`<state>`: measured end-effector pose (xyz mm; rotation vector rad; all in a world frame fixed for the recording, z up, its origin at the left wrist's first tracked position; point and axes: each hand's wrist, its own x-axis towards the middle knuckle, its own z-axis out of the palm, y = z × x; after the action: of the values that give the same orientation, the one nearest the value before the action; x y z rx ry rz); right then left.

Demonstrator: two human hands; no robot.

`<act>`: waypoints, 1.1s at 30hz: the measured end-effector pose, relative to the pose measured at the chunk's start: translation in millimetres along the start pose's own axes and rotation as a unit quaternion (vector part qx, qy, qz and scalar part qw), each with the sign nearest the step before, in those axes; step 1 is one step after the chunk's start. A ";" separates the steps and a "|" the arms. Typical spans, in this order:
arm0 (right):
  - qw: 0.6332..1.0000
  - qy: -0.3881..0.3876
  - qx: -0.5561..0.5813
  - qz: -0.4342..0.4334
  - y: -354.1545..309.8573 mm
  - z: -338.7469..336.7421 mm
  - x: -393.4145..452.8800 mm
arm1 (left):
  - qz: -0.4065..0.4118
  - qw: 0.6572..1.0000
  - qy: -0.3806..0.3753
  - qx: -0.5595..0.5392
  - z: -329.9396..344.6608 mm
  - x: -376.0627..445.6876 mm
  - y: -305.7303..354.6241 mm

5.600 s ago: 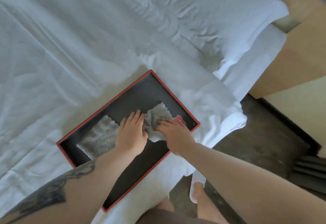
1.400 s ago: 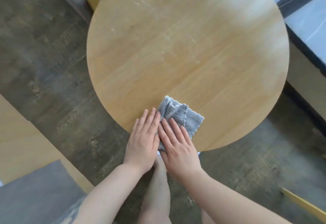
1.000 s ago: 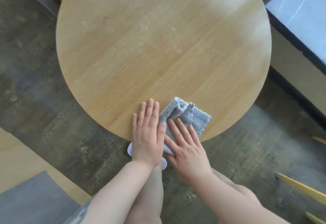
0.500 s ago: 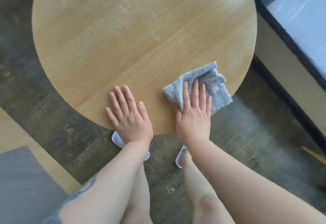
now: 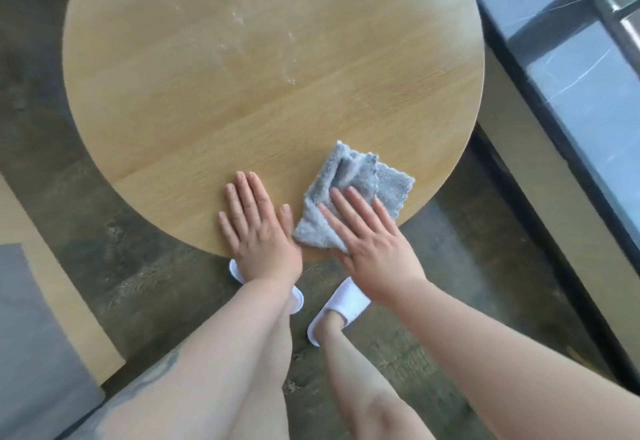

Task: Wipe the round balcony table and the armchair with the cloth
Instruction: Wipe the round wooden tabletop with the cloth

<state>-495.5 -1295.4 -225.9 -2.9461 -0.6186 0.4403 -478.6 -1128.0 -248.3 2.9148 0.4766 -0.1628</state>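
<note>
Right hand [image 5: 372,232] presses the grey cloth [image 5: 360,190] flat-fingered to wipe the round tabletop [image 5: 242,76]; left hand [image 5: 258,228], grip open flat, steadies the near edge.

no text, label, brand, number or sign could be read anywhere in the view. the round wooden table [image 5: 242,76] carried only pale smudges and wood grain, and the grey cloth [image 5: 360,180] showed no tag or print.
</note>
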 end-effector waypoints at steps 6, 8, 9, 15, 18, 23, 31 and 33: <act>0.967 0.040 0.107 0.228 -59.8 -4.2 30.5 | -0.031 0.999 -0.002 -0.007 1.4 -2.1 4.0; 0.996 0.002 0.055 0.065 -43.4 -2.6 7.1 | -0.028 1.000 0.001 0.006 1.5 -2.1 3.3; 0.999 -0.009 0.032 0.018 -18.4 0.1 1.2 | -0.023 1.000 0.000 0.002 2.2 -1.7 2.0; 0.942 0.032 0.107 0.316 -48.8 -11.6 39.9 | -0.140 0.988 -0.026 -0.058 -4.4 5.4 35.3; 0.997 -0.024 0.021 0.070 -12.9 -10.2 18.5 | -0.228 0.968 -0.049 -0.096 -8.6 15.7 62.5; 0.936 0.026 0.096 0.337 22.9 -27.3 52.4 | -0.270 0.955 -0.044 -0.112 -3.2 24.3 75.0; 0.994 -0.013 0.024 0.109 68.7 -28.6 45.0 | -0.368 0.922 0.002 -0.118 2.1 41.0 103.0; 0.970 -0.004 0.070 0.234 50.0 -32.2 71.0 | -0.369 0.921 0.027 -0.123 5.5 39.4 106.4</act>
<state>-404.7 -1313.4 -221.3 -2.9338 0.1186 0.5090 -407.3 -1216.2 -241.8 2.3576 1.4677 -0.1075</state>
